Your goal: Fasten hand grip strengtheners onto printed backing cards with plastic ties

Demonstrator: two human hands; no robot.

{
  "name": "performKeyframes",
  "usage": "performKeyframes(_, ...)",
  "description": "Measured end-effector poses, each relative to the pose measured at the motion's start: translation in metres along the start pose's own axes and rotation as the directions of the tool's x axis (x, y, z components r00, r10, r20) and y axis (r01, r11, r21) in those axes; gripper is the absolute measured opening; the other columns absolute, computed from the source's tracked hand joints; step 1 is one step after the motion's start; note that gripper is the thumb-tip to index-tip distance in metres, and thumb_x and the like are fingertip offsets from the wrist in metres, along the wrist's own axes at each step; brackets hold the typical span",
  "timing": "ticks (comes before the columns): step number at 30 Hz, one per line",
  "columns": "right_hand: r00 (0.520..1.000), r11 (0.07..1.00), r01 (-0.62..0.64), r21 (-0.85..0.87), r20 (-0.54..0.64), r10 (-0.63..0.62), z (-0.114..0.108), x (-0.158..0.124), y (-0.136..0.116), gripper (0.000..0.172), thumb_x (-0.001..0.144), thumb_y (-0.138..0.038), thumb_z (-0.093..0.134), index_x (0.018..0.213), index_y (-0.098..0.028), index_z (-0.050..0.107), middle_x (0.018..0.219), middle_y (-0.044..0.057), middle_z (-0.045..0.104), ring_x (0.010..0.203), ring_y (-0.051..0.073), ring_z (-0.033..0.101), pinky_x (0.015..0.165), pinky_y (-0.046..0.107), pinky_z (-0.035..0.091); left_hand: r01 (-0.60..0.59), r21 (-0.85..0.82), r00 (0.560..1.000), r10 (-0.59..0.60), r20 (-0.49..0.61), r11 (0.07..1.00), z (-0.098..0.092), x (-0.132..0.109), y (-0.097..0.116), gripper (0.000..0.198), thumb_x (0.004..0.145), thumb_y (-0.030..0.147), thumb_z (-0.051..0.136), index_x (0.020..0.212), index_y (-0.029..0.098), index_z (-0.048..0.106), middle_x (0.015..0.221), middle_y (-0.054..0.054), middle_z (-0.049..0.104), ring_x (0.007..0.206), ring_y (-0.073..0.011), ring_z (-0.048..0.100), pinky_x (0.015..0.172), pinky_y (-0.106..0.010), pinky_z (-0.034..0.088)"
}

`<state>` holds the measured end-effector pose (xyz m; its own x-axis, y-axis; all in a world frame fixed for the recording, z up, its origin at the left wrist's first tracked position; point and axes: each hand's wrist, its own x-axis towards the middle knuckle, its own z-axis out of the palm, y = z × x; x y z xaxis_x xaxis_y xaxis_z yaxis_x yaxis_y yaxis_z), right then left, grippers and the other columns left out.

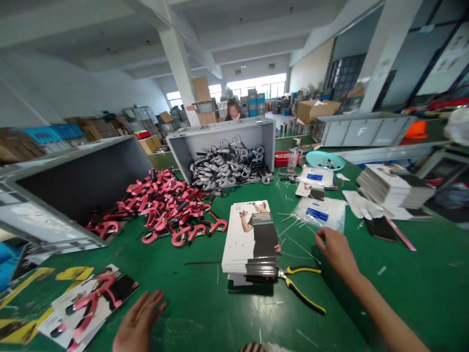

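My left hand (139, 320) is over the green table at lower left, fingers stretched out and holding nothing. Just left of it lie printed cards (119, 283) with pink hand grips (91, 305) on top. My right hand (337, 252) is low over the table by a clear plastic bag (335, 212) with a blue label. Its fingers are curled in a pinch; whatever is between them is hidden. Thin white cable ties (302, 246) lie scattered near its fingertips. Between my hands stands a stack of printed cards (238, 239), with yellow-and-black cutting pliers (302, 291) beside it.
Pink hand grips (164, 205) spill from a tipped grey crate (54, 195) at left. Another tipped crate (269, 146) holds grey hand grips (227, 164). At right are a card stack (392, 188), a white glove (362, 204), a dark phone-like slab (379, 229) and a turquoise tray (318, 159). A person (234, 115) sits beyond.
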<state>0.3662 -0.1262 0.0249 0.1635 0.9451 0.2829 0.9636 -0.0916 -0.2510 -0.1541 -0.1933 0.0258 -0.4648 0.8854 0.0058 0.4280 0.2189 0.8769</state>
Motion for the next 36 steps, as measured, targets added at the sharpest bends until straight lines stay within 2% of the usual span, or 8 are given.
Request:
performKeyframes(3, 0.987, 0.971, 0.127, 0.203, -0.123, -0.104, -0.041, -0.034, -0.029, 0.013, 0.092, -0.027, 0.051, 0.094, -0.017, 0.059, 0.09, 0.009, 0.063, 0.085, 0.023, 0.057, 0.081, 0.036, 0.044, -0.235, -0.151, 0.936, 0.265, 0.233, 0.96, 0.04, -0.046, 0.029, 0.033, 0.088, 0.041, 0.054, 0.113, 0.023, 0.067, 0.11, -0.007, 0.074, 0.102, -0.0266, 0.07, 0.094, -0.043, 0.056)
performKeyframes(8, 0.891, 0.815, 0.362, 0.452, 0.088, -0.445, -0.075, -0.116, -0.096, 0.009, 0.095, -0.021, 0.048, 0.09, -0.021, 0.056, 0.09, 0.005, 0.06, 0.084, 0.019, 0.055, 0.077, 0.031, 0.045, -0.846, -0.179, 0.4, 0.819, 0.412, 0.503, 0.08, -0.098, 0.087, 0.034, 0.095, 0.021, 0.05, 0.126, 0.027, 0.062, 0.126, -0.007, 0.066, 0.117, -0.0204, 0.06, 0.102, -0.038, 0.048)
performKeyframes(11, 0.854, 0.789, 0.391, 0.474, 0.134, -0.503, -0.069, -0.151, -0.115, 0.009, 0.093, -0.016, 0.048, 0.089, -0.02, 0.055, 0.089, 0.004, 0.059, 0.083, 0.018, 0.054, 0.076, 0.031, 0.046, -0.91, -0.135, 0.27, 0.808, 0.523, 0.391, 0.09, -0.123, 0.095, 0.027, 0.094, 0.023, 0.054, 0.119, 0.026, 0.065, 0.107, -0.005, 0.072, 0.098, -0.0199, 0.064, 0.093, -0.038, 0.05)
performKeyframes(14, 0.85, 0.774, 0.367, 0.516, 0.153, -0.505, -0.061, -0.167, -0.117, 0.009, 0.092, -0.016, 0.05, 0.088, -0.02, 0.056, 0.089, 0.004, 0.06, 0.084, 0.019, 0.055, 0.078, 0.032, 0.047, -0.906, -0.069, 0.312, 0.77, 0.557, 0.417, 0.095, -0.141, 0.083, 0.02, 0.094, 0.023, 0.052, 0.105, 0.025, 0.069, 0.087, -0.003, 0.071, 0.084, -0.0198, 0.062, 0.087, -0.037, 0.049)
performKeyframes(17, 0.895, 0.711, 0.246, 0.659, 0.127, -0.427, -0.065, -0.169, -0.116, 0.011, 0.094, -0.021, 0.049, 0.092, -0.021, 0.059, 0.091, 0.005, 0.063, 0.087, 0.02, 0.059, 0.083, 0.037, 0.049, -0.808, -0.018, 0.476, 0.669, 0.571, 0.59, 0.092, -0.149, 0.068, 0.021, 0.094, 0.023, 0.048, 0.094, 0.023, 0.069, 0.081, -0.004, 0.069, 0.08, -0.0202, 0.063, 0.082, -0.034, 0.047)
performKeyframes(21, 0.971, 0.265, -0.054, 0.963, 0.112, -0.209, -0.094, -0.166, -0.116, 0.025, 0.099, -0.026, 0.042, 0.119, -0.027, 0.056, 0.122, 0.008, 0.063, 0.106, 0.022, 0.065, 0.092, 0.044, 0.051, -0.42, -0.12, 0.712, 0.409, 0.571, 0.899, 0.086, -0.148, 0.055, 0.026, 0.097, 0.037, 0.044, 0.09, 0.02, 0.063, 0.068, -0.001, 0.066, 0.067, -0.0174, 0.062, 0.067, -0.027, 0.045)
performKeyframes(26, 0.923, -0.188, -0.32, 0.929, 0.26, -0.284, -0.126, -0.173, -0.126, 0.039, 0.093, -0.021, 0.055, 0.131, -0.027, 0.054, 0.135, 0.011, 0.059, 0.119, 0.029, 0.061, 0.094, 0.049, 0.053, -0.147, -0.272, 0.723, 0.291, 0.627, 0.951, 0.08, -0.167, 0.046, 0.028, 0.092, 0.046, 0.052, 0.092, 0.019, 0.062, 0.067, -0.001, 0.067, 0.063, -0.0156, 0.059, 0.063, -0.024, 0.044)
performKeyframes(36, 0.907, -0.214, -0.368, 0.905, 0.298, -0.298, -0.123, -0.208, -0.146, 0.041, 0.093, -0.021, 0.058, 0.132, -0.032, 0.057, 0.144, 0.008, 0.052, 0.123, 0.029, 0.058, 0.099, 0.047, 0.052, 0.294, -0.552, 0.783, 0.134, 0.607, 0.78, 0.049, -0.201, 0.054, 0.019, 0.09, 0.036, 0.061, 0.092, 0.017, 0.058, 0.08, -0.005, 0.073, 0.067, -0.0117, 0.061, 0.069, -0.023, 0.046)
